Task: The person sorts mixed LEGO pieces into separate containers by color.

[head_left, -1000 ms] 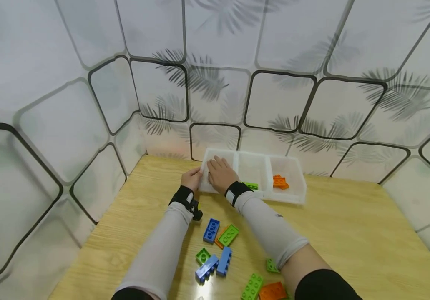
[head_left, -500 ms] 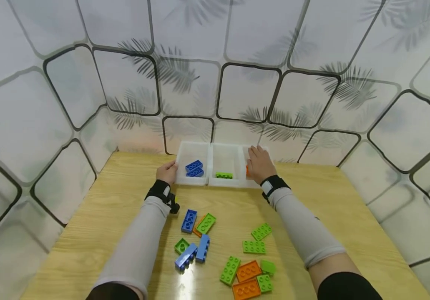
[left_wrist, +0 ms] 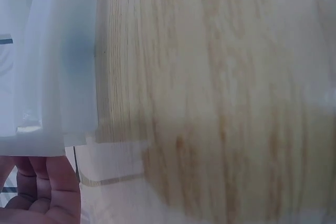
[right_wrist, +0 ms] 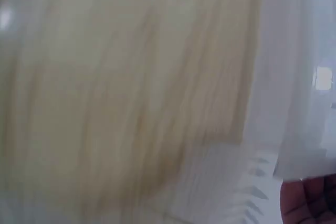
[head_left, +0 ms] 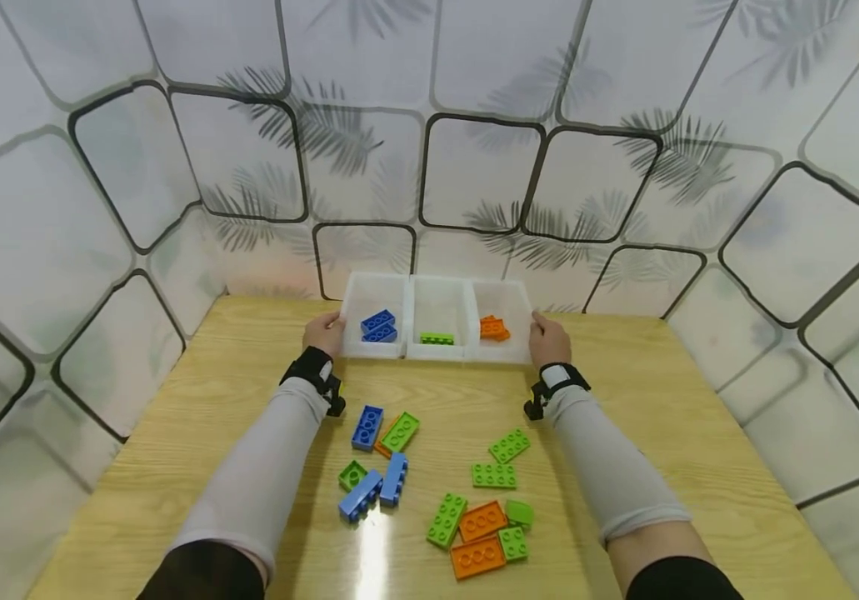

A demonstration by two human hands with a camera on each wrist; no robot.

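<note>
A translucent white three-compartment box (head_left: 440,354) stands at the back of the table. My left hand (head_left: 323,335) grips its left end, and my right hand (head_left: 550,340) holds the right end. Curled fingers of the left hand (left_wrist: 50,190) show at the box's end wall (left_wrist: 79,61) in the left wrist view. The right wrist view has the fingers of the right hand (right_wrist: 310,200) at the opposite corner of the box (right_wrist: 299,87). Blue toy bricks (head_left: 379,327) lie in the left compartment, a green brick (head_left: 436,339) in the middle one, orange bricks (head_left: 494,328) in the right.
Loose blue bricks (head_left: 361,496) and a green brick (head_left: 401,432) over an orange one lie on the wooden table (head_left: 624,417), front left of centre. More green bricks (head_left: 494,476) and orange bricks (head_left: 477,557) are scattered front right. A patterned curtain (head_left: 369,192) rises behind the box.
My right hand has gone from the left compartment across the box to its right end and now grips there. My left hand has stayed at the left end. The head view has shifted right.
</note>
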